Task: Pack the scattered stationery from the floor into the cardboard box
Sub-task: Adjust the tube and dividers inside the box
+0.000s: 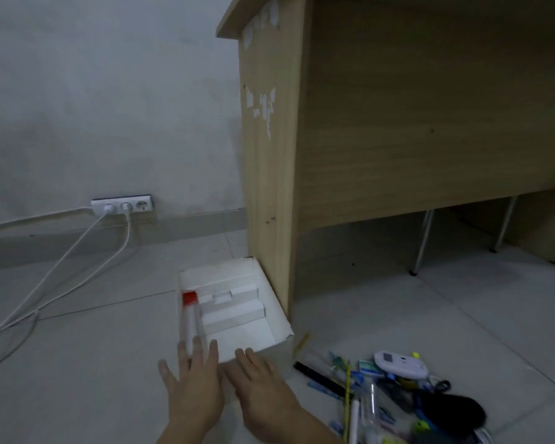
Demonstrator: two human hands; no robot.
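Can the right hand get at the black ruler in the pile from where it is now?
Probably yes. The right hand rests at the near edge of the white box, and the black ruler lies just to its right on open floor, with nothing visible between them.

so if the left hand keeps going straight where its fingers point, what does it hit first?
Probably the red-capped tube lying along the white box's left side; the left hand fingertips already overlap its near end, though depth is unclear from one view.

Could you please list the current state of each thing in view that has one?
cardboard box: open, on floor beside desk.
red-capped marker: lying in box, capped.
left hand: open, at box edge.
right hand: open, empty.
stationery pile: scattered on floor.
wall socket: two plugs in.
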